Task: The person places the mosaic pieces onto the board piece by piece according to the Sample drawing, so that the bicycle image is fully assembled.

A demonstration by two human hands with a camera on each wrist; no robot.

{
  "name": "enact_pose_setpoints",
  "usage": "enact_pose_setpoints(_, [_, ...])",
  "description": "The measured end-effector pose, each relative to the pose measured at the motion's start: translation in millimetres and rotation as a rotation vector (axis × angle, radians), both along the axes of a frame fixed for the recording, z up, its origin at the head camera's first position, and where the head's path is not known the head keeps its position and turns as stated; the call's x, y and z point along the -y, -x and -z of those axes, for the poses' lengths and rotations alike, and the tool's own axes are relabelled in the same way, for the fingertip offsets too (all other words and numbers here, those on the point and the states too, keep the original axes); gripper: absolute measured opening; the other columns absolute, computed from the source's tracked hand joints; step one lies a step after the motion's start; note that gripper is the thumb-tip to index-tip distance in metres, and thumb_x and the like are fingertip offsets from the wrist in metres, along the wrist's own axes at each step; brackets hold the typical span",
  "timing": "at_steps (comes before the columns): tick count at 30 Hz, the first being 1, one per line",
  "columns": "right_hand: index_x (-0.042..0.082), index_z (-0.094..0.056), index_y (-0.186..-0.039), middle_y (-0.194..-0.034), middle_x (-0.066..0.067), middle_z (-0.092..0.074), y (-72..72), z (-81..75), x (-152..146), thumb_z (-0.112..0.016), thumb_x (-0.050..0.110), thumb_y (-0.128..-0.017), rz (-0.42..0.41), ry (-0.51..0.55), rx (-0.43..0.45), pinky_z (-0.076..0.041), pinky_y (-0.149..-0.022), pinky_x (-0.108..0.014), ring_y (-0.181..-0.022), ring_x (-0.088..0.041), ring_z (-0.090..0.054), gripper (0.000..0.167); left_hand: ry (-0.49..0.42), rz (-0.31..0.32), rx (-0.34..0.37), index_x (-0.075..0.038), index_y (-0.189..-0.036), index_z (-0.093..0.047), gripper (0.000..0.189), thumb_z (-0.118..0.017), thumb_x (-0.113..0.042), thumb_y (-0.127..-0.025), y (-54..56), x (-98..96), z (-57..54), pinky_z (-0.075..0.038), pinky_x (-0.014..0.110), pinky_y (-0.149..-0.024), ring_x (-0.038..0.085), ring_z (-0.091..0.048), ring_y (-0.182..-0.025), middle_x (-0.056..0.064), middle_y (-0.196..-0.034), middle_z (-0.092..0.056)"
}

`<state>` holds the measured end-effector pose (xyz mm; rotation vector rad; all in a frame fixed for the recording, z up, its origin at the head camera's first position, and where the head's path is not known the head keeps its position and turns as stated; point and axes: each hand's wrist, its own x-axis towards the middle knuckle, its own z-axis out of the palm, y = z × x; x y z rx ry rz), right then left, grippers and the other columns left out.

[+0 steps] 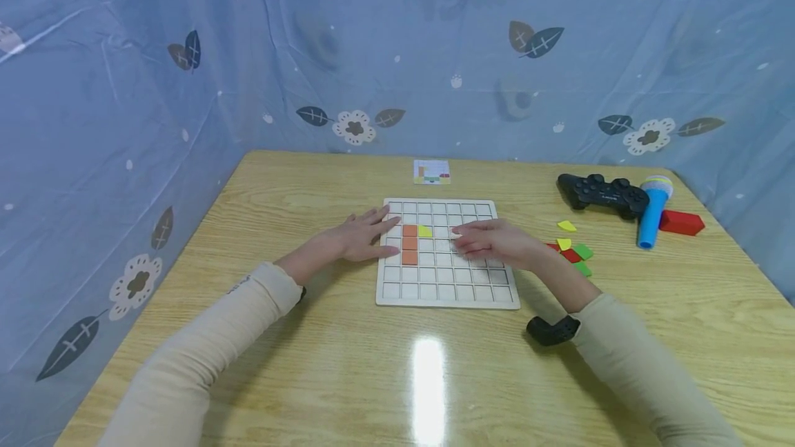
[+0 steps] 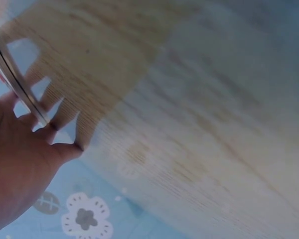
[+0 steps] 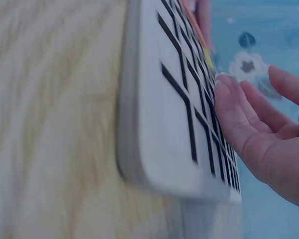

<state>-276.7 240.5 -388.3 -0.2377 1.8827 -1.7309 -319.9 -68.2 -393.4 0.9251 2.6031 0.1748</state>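
A white square-grid board [image 1: 450, 293] lies on the table. In its left part, three orange square tiles [image 1: 410, 243] form a column, with a yellow tile [image 1: 425, 231] beside the top one. My left hand [image 1: 360, 236], fingers spread, rests at the board's left edge; the left wrist view shows the same hand [image 2: 25, 159] by the board's thin edge. Over the right half of the grid is my right hand [image 1: 491, 240], its fingers extended and pointing left. In the right wrist view the fingertips of that hand [image 3: 264, 129] are close to the grid; no tile shows between them.
Loose red, green and yellow tiles [image 1: 582, 252] lie right of the board, partly behind the right hand. Farther right are a black game controller [image 1: 602, 193], a blue toy microphone [image 1: 652, 216] and a red block [image 1: 681, 222]. Behind the board lies a small pattern card [image 1: 431, 172].
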Motion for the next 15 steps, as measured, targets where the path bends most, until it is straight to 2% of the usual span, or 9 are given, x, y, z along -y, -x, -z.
enact_pose_setpoints(5, [-0.011, -0.026, -0.144, -0.130, -0.023, -0.053, 2.5, -2.8, -27.7, -0.045, 0.010, -0.102, 0.052, 0.016, 0.007, -0.042, -0.098, -0.036, -0.109, -0.018, -0.060, 0.051, -0.004, 0.000, -0.007, -0.026, -0.155, -0.006, 0.076, -0.034, -0.063, -0.095, -0.3, 0.7, 0.8, -0.001, 0.053, -0.112, 0.029, 0.003, -0.143, 0.004, -0.158, 0.009])
enact_pose_setpoints(10, [-0.010, -0.024, -0.146, -0.123, -0.016, -0.060, 3.8, -6.3, -53.7, -0.045, 0.012, -0.103, 0.145, 0.062, 0.014, -0.043, -0.097, -0.035, -0.109, -0.018, -0.061, 0.053, -0.012, 0.001, -0.005, -0.025, -0.155, -0.006, 0.075, -0.034, -0.063, -0.096, -0.1, 1.4, 2.1, -0.001, 0.054, -0.112, 0.028, 0.004, -0.143, 0.004, -0.158, 0.008])
enact_pose_setpoints(15, [-0.009, -0.019, -0.148, -0.133, -0.019, -0.049, 5.6, -8.0, -78.0, -0.044, 0.025, -0.103, 0.183, -0.014, -0.029, -0.044, -0.096, -0.031, -0.108, -0.012, -0.060, 0.062, -0.013, -0.001, 0.004, -0.025, -0.155, -0.006, 0.076, -0.034, -0.062, -0.096, 0.7, 1.0, 1.2, -0.001, 0.054, -0.112, 0.027, 0.004, -0.143, 0.004, -0.158, 0.008])
